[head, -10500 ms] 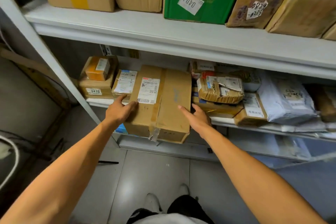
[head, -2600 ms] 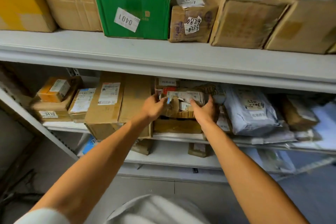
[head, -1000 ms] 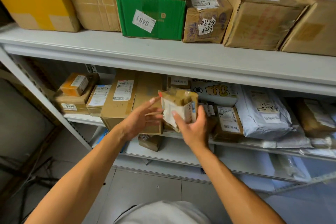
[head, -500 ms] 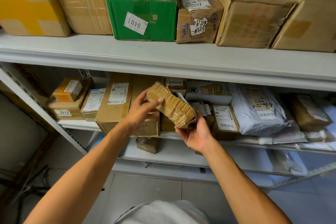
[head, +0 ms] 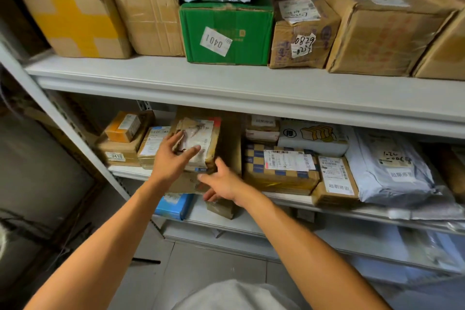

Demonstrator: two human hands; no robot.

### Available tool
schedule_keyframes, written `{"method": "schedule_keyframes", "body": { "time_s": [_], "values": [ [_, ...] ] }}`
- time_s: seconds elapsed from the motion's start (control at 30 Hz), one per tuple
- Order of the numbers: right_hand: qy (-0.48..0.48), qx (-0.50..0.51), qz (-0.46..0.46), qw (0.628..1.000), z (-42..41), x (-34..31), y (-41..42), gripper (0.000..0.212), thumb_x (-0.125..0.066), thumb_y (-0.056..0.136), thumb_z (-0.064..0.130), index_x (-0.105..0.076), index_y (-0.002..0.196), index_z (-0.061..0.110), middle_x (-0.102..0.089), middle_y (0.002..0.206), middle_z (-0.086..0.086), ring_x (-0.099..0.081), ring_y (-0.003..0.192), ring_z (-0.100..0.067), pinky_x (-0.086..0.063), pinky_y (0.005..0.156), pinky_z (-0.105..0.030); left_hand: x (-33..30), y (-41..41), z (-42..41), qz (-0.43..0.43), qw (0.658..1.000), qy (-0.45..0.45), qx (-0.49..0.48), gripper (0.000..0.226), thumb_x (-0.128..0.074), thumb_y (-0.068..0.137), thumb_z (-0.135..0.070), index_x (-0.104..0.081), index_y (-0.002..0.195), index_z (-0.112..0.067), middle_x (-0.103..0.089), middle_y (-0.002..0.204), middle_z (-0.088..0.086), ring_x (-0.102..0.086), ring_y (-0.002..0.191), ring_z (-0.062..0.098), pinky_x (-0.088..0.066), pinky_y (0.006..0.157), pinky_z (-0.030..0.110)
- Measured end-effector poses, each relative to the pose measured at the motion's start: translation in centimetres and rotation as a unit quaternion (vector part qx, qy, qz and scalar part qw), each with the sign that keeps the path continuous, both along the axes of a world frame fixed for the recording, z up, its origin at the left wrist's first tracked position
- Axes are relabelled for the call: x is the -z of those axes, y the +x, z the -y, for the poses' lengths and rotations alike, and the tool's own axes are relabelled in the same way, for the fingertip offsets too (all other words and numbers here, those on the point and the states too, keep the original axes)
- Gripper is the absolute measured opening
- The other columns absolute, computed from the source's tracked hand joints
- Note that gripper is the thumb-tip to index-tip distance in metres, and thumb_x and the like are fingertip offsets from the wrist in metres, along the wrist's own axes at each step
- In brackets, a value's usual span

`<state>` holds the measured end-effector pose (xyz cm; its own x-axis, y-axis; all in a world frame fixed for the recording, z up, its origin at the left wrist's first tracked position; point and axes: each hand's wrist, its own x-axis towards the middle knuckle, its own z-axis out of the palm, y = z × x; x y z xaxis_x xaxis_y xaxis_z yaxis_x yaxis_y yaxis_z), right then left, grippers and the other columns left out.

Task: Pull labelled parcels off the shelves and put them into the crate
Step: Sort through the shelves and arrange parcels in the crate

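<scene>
Both your bare forearms rise from the bottom of the frame and converge just left of centre. Your left hand sits a little higher, its back toward you, wrist straight, fingers spread and nearly straight, the thumb angled out to the right. Your right hand lies just below and to the right of it, palm turned down and leftward, its thumb pointing up and its fingers loosely extended toward the left, the lower ones slightly curled under. The two hands are close together but not touching. Neither wrist is sharply bent.
</scene>
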<state>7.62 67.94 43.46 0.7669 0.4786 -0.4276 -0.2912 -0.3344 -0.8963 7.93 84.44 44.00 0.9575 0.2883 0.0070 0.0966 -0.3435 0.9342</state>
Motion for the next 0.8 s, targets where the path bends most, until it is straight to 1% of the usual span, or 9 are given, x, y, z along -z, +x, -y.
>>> {"method": "schedule_keyframes", "body": {
  "time_s": [0.13,0.2,0.27,0.37,0.5,0.6,0.67,0.73,0.8],
  "values": [
    [-0.035,0.012,0.058,0.998,-0.1,0.0,0.2,0.078,-0.054,0.104,0.021,-0.001,0.161,0.025,-0.066,0.125,-0.011,-0.068,0.075,-0.012,-0.054,0.063,-0.023,0.0,0.0,0.0,0.001,0.989,0.144,0.021,0.081,-0.076,0.084,-0.046,-0.041,0.152,-0.018,-0.036,0.156,0.008,-0.040,0.140,0.023,-0.033,0.109,0.031],
    [-0.038,0.048,0.083,0.995,1.0,0.6,0.5,0.076,-0.055,0.103,0.018,-0.006,0.161,0.022,-0.070,0.107,-0.007,-0.066,0.074,-0.010,-0.052,0.067,-0.024,0.0,0.2,0.3,0.010,0.983,0.181,0.015,0.082,-0.073,0.083,-0.057,-0.042,0.151,-0.021,-0.035,0.156,0.006,-0.038,0.141,0.025,-0.033,0.114,0.040],
    [-0.030,0.103,0.110,0.988,2.5,1.4,1.1,0.066,-0.056,0.102,0.015,-0.023,0.158,0.021,-0.070,0.094,-0.010,-0.063,0.072,-0.010,-0.053,0.074,-0.027,0.1,0.4,1.0,0.050,0.968,0.247,0.005,0.075,-0.066,0.083,-0.060,-0.046,0.146,-0.025,-0.036,0.153,0.005,-0.035,0.141,0.025,-0.027,0.116,0.046],
    [-0.015,0.204,0.163,0.965,5.0,2.6,2.1,0.042,-0.057,0.100,0.008,-0.049,0.141,0.016,-0.065,0.085,-0.012,-0.060,0.070,-0.010,-0.050,0.070,-0.024,-1.1,1.0,3.3,0.120,0.940,0.317,0.028,0.057,-0.067,0.086,-0.042,-0.053,0.139,-0.027,-0.039,0.147,0.008,-0.029,0.139,0.026,-0.023,0.115,0.046],
    [-0.018,0.332,0.215,0.918,7.9,3.4,4.3,0.041,-0.062,0.097,0.008,-0.054,0.135,0.020,-0.061,0.104,0.001,-0.060,0.090,-0.008,-0.047,0.077,-0.023,-2.7,3.0,8.0,0.125,0.930,0.323,0.122,0.046,-0.065,0.091,-0.031,-0.057,0.135,-0.018,-0.052,0.134,0.010,-0.048,0.125,0.029,-0.043,0.106,0.047],
    [-0.049,0.378,0.205,0.901,9.7,3.3,6.4,0.063,-0.063,0.097,0.012,-0.036,0.152,0.026,-0.052,0.142,-0.001,-0.056,0.122,-0.019,-0.047,0.087,-0.027,-2.9,5.2,11.1,0.055,0.945,0.285,0.149,0.047,-0.063,0.095,-0.028,-0.052,0.138,-0.011,-0.055,0.137,0.013,-0.051,0.128,0.030,-0.042,0.103,0.036],
    [-0.069,0.372,0.182,0.908,10.6,3.1,8.0,0.074,-0.062,0.098,0.011,-0.023,0.158,0.028,-0.042,0.154,-0.006,-0.048,0.135,-0.027,-0.047,0.095,-0.034,-2.9,7.0,12.4,0.004,0.940,0.300,0.164,0.042,-0.061,0.096,-0.029,-0.054,0.134,-0.012,-0.059,0.133,0.013,-0.055,0.121,0.030,-0.046,0.096,0.034],
    [-0.066,0.346,0.159,0.922,10.9,3.7,9.7,0.082,-0.064,0.095,0.010,-0.018,0.160,0.031,-0.040,0.156,-0.008,-0.047,0.137,-0.030,-0.047,0.098,-0.036,-3.0,8.6,13.2,-0.060,0.925,0.322,0.192,0.037,-0.059,0.097,-0.029,-0.057,0.130,-0.014,-0.062,0.126,0.009,-0.059,0.113,0.026,-0.048,0.088,0.030],
    [-0.057,0.322,0.143,0.934,10.8,4.3,10.8,0.086,-0.067,0.091,0.010,-0.020,0.158,0.037,-0.049,0.148,-0.009,-0.059,0.122,-0.030,-0.055,0.096,-0.042,-3.6,9.6,13.8,-0.119,0.919,0.317,0.204,0.033,-0.059,0.098,-0.024,-0.056,0.130,-0.014,-0.060,0.119,0.004,-0.058,0.110,0.023,-0.044,0.084,0.026]
  ]
}}
